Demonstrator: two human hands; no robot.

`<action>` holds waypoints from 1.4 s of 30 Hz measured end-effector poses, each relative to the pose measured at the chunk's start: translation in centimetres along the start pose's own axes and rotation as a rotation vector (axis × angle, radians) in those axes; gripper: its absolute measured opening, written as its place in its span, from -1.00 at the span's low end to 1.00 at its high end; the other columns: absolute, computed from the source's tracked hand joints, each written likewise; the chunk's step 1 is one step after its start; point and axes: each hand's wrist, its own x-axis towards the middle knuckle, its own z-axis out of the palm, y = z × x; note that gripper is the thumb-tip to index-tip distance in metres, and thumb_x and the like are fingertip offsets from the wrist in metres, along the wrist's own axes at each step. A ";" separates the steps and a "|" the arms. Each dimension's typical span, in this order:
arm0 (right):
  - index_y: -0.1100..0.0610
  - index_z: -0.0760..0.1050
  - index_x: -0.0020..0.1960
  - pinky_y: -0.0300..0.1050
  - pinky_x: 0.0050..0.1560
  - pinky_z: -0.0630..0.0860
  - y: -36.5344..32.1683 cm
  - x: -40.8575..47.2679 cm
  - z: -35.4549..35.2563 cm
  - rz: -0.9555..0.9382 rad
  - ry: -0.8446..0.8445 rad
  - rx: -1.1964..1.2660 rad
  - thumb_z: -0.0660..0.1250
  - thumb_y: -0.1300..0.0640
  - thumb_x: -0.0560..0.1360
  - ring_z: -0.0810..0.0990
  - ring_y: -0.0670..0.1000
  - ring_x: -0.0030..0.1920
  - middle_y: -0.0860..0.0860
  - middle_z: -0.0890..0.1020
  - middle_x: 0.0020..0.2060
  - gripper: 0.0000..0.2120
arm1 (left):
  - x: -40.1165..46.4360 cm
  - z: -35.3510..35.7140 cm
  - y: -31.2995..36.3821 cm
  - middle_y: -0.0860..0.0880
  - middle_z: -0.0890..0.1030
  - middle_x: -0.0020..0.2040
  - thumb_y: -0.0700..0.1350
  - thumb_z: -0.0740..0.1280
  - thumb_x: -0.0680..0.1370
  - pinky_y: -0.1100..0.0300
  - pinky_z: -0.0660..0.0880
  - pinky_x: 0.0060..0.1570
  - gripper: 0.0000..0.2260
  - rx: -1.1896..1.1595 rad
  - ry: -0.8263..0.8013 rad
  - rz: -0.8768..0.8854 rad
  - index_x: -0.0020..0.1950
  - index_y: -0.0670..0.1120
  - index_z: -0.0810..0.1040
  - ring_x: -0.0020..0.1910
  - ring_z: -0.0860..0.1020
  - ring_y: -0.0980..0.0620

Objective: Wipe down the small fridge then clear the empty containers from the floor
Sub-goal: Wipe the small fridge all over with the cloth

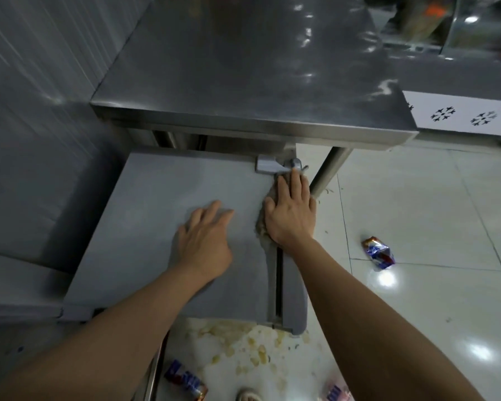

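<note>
Head view: small grey fridge (156,204) sits low under front edge of a steel table (243,68), its flat top facing up. Right hand (291,211) lies flat on a grey-brown cloth (262,224) at the fridge top's right edge, near the hinge bracket (269,164); fingers (297,183) straight and together, pressing the cloth down, not curled round it. Left hand (204,241) rests palm-down on bare fridge top just left of the cloth, fingers spread and relaxed, holding nothing.

On white tile floor (417,227): crumpled blue/red wrapper (379,252) well to the right of the fridge; blue/red can (185,383) lying at btm edge in front of the fridge; pink/blue pack (334,393) at btm edge, partly cut off. Yellowish spill w/ crumbs (243,345) spread on the floor just in front of the fridge.
</note>
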 end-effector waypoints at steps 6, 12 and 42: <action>-0.02 0.09 0.51 0.07 0.50 -0.04 0.4 -9.8 1.2 -0.045 0.032 -0.084 0.03 -0.14 0.52 -0.12 0.07 0.53 0.02 -0.05 0.54 -0.41 | -2.3 0.1 0.1 -0.01 0.00 0.55 -0.19 0.23 0.46 -0.10 0.20 0.34 -0.38 0.022 -0.024 0.012 0.49 0.06 0.13 0.47 0.02 -0.10; 0.08 0.24 0.47 0.14 0.44 0.20 0.1 -18.7 1.6 -0.022 0.064 -0.126 -0.05 -0.13 0.54 0.06 0.15 0.51 0.12 0.15 0.51 -0.43 | -6.5 1.6 -0.9 0.01 -0.05 0.55 -0.17 0.22 0.49 -0.07 0.22 0.35 -0.38 0.053 -0.060 0.074 0.50 0.10 0.09 0.47 0.02 -0.08; -0.04 0.05 0.51 0.13 0.45 0.02 -0.5 -14.9 2.3 0.047 0.079 -0.069 -0.12 -0.24 0.52 -0.14 0.09 0.53 0.04 -0.12 0.54 -0.40 | -3.4 0.5 -2.4 0.02 0.07 0.54 -0.14 0.25 0.50 0.03 0.19 0.36 -0.42 -0.020 0.037 0.103 0.49 0.01 0.15 0.47 0.07 -0.03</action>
